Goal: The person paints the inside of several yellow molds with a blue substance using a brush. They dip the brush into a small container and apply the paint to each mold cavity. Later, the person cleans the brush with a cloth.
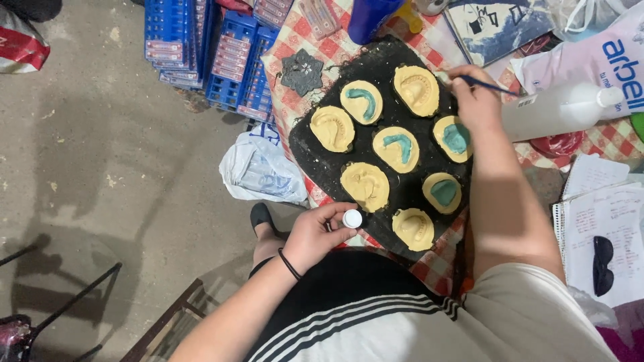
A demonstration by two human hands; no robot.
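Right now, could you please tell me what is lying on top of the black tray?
Eight yellowish dental casts lie on the black tray; four carry teal material. The right hand, holding a thin brush, covers part of the tray's far edge, so that spot is hidden.

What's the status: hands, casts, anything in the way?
Left hand grips small white-capped bottle at tray edge. Right hand holds thin brush beside top-right cast. Eight yellow casts, four with teal. White bottle close by right hand.
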